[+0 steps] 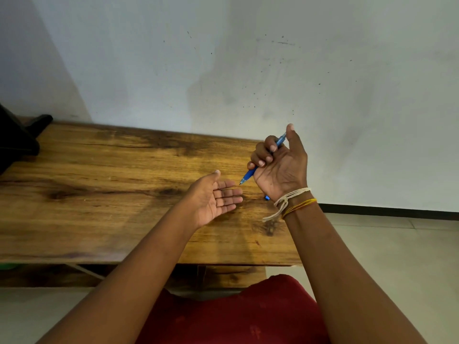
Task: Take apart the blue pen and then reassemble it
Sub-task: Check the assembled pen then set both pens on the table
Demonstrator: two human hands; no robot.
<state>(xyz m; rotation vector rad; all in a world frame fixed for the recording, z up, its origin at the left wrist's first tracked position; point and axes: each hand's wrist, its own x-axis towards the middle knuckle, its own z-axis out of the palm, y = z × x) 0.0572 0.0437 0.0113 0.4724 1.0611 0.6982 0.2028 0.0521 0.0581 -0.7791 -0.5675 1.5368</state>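
Note:
My right hand [280,165] is raised above the right end of the wooden table [99,194], fingers curled around the blue pen [249,173]. The pen runs diagonally through the fist, its tip pointing down-left and its upper end showing beside the thumb. My left hand [216,198] hovers just left of the pen tip, palm up, fingers apart, holding nothing. A small blue piece [267,197], perhaps the cap, lies on the table, mostly hidden behind my right wrist. Cord bands circle that wrist.
A black object [17,142] sits at the table's far left corner. A pale wall stands right behind the table. Tiled floor lies to the right of the table's end. Red cloth [243,316] covers my lap below the front edge.

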